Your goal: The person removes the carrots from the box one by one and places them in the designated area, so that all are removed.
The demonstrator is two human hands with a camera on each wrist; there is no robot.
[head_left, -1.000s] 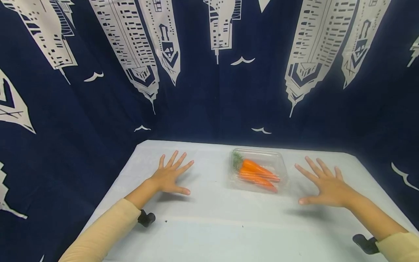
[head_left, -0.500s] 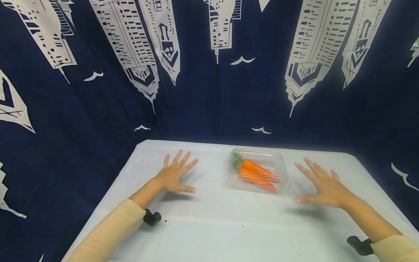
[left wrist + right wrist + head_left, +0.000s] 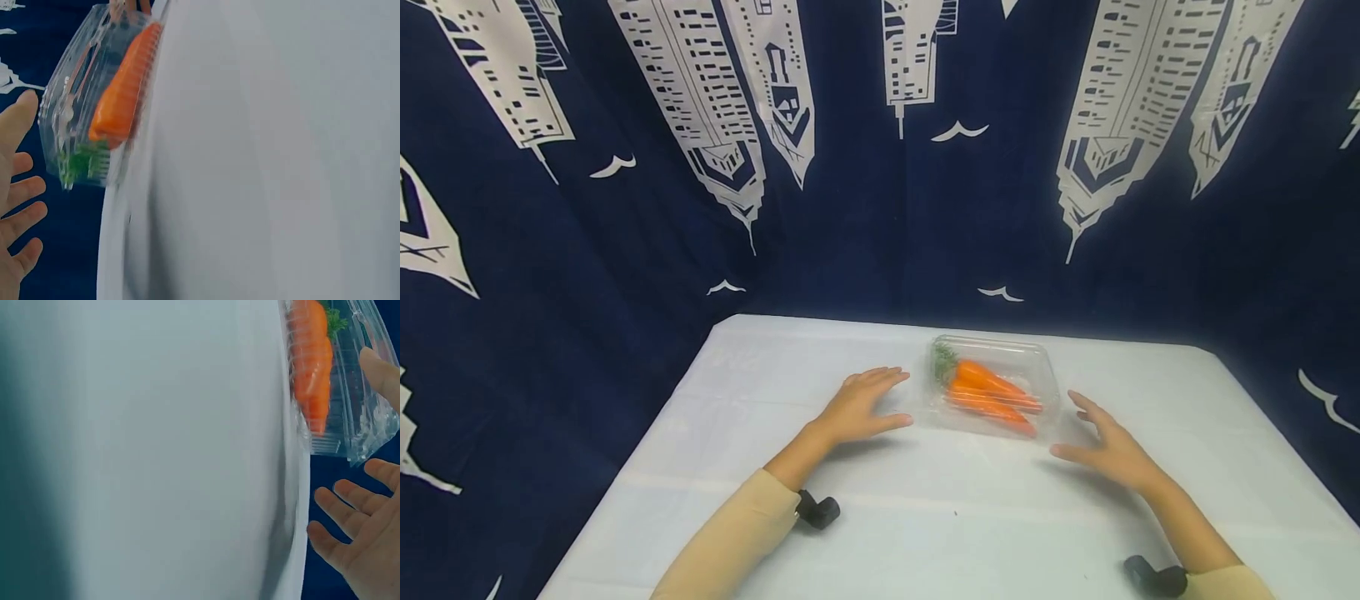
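Observation:
A clear plastic clamshell box [image 3: 1026, 362] lies closed on the white table, with orange carrots [image 3: 988, 400] and a green leafy top [image 3: 944, 363] inside. My left hand [image 3: 857, 408] hovers just left of the box, thumb apart from the straight fingers. On the other side my right hand [image 3: 1108, 446] is held a little off the box's right end, its thumb and fingers spread toward it. Both hands hold nothing. In the left wrist view the thumb [image 3: 22, 115] points at the box; the right wrist view shows the right fingers [image 3: 350, 506] below the box's end.
The white-covered table [image 3: 925, 533] spreads out around the box. A dark blue curtain [image 3: 895, 233] with white building prints hangs behind it. Black wrist camera mounts [image 3: 817, 510] sit on both forearms, low over the table.
Both hands have moved inward toward the box, the left to the right and the right to the left. Their widely spread fingers have drawn closer together. The box has stayed in place.

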